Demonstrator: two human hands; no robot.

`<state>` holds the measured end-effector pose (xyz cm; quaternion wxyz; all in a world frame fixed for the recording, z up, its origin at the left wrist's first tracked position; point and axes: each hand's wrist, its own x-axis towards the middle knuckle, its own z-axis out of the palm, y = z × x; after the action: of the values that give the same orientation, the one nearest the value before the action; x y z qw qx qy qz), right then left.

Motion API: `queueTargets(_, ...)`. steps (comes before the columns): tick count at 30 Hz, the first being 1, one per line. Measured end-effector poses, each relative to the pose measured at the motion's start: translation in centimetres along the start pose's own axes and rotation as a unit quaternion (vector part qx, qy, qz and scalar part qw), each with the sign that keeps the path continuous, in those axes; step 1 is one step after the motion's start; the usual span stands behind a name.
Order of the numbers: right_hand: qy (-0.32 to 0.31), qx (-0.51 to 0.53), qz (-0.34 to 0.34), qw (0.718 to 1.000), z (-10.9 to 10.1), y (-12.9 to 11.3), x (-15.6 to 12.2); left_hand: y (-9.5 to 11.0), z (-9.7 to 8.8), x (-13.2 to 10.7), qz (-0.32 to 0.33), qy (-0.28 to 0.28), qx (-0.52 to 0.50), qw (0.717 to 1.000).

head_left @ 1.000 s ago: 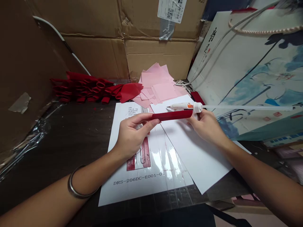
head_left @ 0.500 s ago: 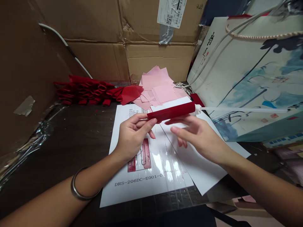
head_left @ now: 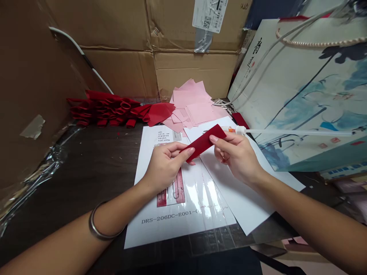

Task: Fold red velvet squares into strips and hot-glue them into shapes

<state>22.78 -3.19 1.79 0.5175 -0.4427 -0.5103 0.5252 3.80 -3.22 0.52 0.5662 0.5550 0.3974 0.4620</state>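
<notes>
1. While both hands are raised just above the papers, a flat dark red rectangular strip [head_left: 204, 142] lies slantwise between them, its material uncertain.
2. Left hand [head_left: 166, 168], with a plain metal bangle [head_left: 97, 225] on the wrist: the curled left fingers [head_left: 180, 151] are closed narrowly on the strip's lower end.
3. Right hand [head_left: 236, 154]: the right fingers [head_left: 220, 143] pinch the strip's upper part, with the thumb side uppermost.
4. A slim white glue applicator with an orange collar [head_left: 233, 130] lies just behind the right hand, a long translucent rod [head_left: 298, 133] extending rightward from it.
5. Beneath the hands, a white printed sheet marked "DRS-206DC-E001" [head_left: 146, 233] and a plain white sheet [head_left: 246, 202] overlap on a dark wooden table [head_left: 86, 179].
6. Beyond the sheets lie a heap of pale pink paper squares [head_left: 192, 101], a larger red square [head_left: 159, 113] and a row of folded red pieces [head_left: 106, 109].
7. Brown corrugated cardboard boxes [head_left: 195, 72] stand behind, and an ink-painted paper gift bag [head_left: 309, 91] leans at right.
</notes>
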Motion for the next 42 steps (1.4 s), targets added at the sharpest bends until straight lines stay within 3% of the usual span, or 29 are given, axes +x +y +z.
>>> queueTargets(8, 0.000, -0.026, 0.016, 1.000, -0.5, 0.4, -0.4, 0.9, -1.1, 0.4, -0.106, 0.021, -0.015, 0.994)
queueTargets(12, 0.007, -0.038, 0.046, 0.998, -0.3, 0.5, -0.8, 1.3, -1.6, 0.7, -0.143, -0.005, 0.019, 0.990)
queueTargets(23, -0.002, -0.005, 0.109, 0.994, 0.0, 1.5, -1.4, 0.8, -1.9, 1.0, -0.138, 0.020, -0.002, 0.990)
queueTargets(33, 0.032, -0.080, 0.034, 0.996, 1.0, 1.3, -0.3, 0.9, -2.1, 0.8, -0.074, 0.030, 0.018, 0.997)
queueTargets(39, 0.033, -0.055, 0.056, 0.996, 2.4, 1.9, 0.9, 0.4, -2.3, 1.2, -0.072, 0.048, -0.006, 0.996)
queueTargets(42, 0.040, -0.062, -0.007, 0.997, 2.2, 2.1, 0.8, 0.4, -2.1, 1.1, -0.079, 0.047, -0.011, 0.996)
